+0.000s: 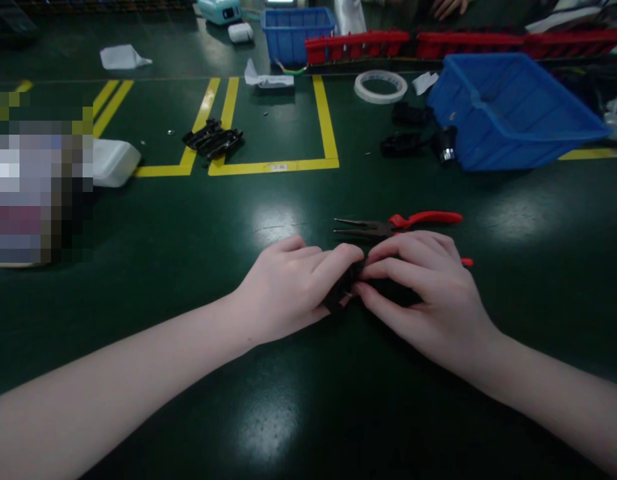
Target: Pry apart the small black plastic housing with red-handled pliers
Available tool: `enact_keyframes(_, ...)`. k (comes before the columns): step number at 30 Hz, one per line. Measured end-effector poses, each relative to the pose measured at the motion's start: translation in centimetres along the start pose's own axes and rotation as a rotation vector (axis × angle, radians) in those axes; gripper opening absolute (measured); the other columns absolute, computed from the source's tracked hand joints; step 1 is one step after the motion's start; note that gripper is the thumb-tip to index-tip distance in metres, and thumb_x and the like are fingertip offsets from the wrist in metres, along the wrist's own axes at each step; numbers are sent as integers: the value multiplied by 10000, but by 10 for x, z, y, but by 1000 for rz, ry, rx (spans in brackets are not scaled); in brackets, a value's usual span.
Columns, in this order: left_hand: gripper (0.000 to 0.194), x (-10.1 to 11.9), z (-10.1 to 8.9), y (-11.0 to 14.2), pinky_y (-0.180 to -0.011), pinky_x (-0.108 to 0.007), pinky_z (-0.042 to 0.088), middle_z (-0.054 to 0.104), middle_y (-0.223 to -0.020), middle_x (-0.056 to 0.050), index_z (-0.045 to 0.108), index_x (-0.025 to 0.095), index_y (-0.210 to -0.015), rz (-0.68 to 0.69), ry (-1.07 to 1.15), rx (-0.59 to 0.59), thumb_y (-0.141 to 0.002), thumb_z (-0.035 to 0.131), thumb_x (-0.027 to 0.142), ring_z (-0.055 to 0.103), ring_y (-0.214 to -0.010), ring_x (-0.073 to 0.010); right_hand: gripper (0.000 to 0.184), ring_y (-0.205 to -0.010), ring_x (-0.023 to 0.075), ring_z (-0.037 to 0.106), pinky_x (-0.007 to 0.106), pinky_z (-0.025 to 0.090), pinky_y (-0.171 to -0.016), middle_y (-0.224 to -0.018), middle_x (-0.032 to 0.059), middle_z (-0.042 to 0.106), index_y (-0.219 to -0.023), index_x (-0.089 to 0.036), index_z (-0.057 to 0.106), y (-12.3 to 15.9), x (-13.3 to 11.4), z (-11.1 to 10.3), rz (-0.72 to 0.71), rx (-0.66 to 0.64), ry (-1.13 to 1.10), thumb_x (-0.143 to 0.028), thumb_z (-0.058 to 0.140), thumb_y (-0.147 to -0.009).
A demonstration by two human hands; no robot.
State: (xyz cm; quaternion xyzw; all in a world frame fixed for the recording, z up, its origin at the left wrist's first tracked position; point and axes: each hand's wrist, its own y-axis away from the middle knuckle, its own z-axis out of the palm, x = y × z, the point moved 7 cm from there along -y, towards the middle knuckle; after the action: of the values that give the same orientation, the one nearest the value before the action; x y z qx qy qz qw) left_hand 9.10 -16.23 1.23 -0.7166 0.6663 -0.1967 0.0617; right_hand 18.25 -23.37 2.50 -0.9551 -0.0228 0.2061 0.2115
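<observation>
In the middle of the head view my left hand (298, 280) is closed round a small black plastic part (338, 293), its thumb lying along the top. My right hand (428, 287) reaches in from the right, with thumb and fingertips pinched at the part's right end. Whether those fingertips also hold some smaller piece is hidden. Just beyond my right hand lie long-nose pliers (373, 228) with red handles, jaws pointing left and slightly apart; the hand covers part of one handle.
Several black parts (215, 140) lie on yellow tape markings. Farther right are a tape roll (381, 87), a tilted blue bin (513, 113) and black pieces (402, 143) beside it. Red racks (358, 47) and another blue bin (298, 33) line the back. A white container (115, 162) stands left; another person's hand (449, 7) shows behind.
</observation>
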Motion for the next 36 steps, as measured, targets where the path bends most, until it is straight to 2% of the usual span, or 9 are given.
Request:
enact_keyframes(4,177,4,-1,1,-615,-278,392,711,-841,-1,485,156,-1077,42,-38,49,-937,394,213,682,-718,-144,45,-883,191,585,409,380,-837,-857,22,639,-783,-197,635,-2,3,2,36,-26,-1,-215,617,-820)
enact_keyframes(11,228,5,-3,0,-623,-270,394,702,-892,-12,483,153,-1154,69,-16,49,-937,414,172,671,-752,-138,180,-683,143,527,418,368,-819,-605,-48,518,-653,-212,512,-6,5,4,80,-61,-91,-189,603,-806)
enact_keyframes(15,301,-8,-4,0,-687,-255,466,674,-1037,-30,477,195,-1177,-75,225,13,-898,532,294,667,-856,-157,91,-686,128,547,333,451,-726,-678,-17,571,-763,-197,537,-7,-2,0,-44,-57,-155,-155,529,-844)
enact_keyframes(18,355,-14,-7,0,-692,-243,506,654,-1054,-38,489,204,-1175,-148,418,25,-874,594,360,661,-884,-167,81,-703,123,590,284,485,-664,-741,17,631,-822,-178,559,-4,-9,-6,-166,-60,-125,-132,501,-853)
enact_keyframes(23,389,-16,-12,0,-690,-238,531,641,-1025,-48,508,192,-1158,-143,547,50,-843,657,364,650,-874,-169,90,-703,119,631,255,507,-628,-771,31,680,-796,-182,576,2,-19,-15,-312,-72,-7,-113,545,-846)
enact_keyframes(26,387,-16,-11,-1,-732,-263,543,633,-1038,-52,513,196,-1158,-157,608,27,-838,663,354,641,-907,-181,120,-702,125,632,258,522,-640,-781,33,686,-778,-198,587,4,-23,-14,-376,-98,29,-112,542,-849)
enact_keyframes(31,409,-17,-6,0,-779,-296,551,629,-1067,-59,525,200,-1159,-197,686,-22,-822,684,366,634,-951,-200,113,-653,164,607,325,505,-590,-735,55,664,-832,-168,611,7,-28,-12,-466,-56,155,-186,512,-882)
enact_keyframes(36,420,-16,-4,-1,-808,-315,551,640,-1064,-54,535,212,-1153,-188,735,-65,-810,693,395,641,-968,-211,142,-523,123,518,305,433,-515,-606,-11,590,-789,-208,567,7,-29,-7,-463,-83,154,-154,466,-875)
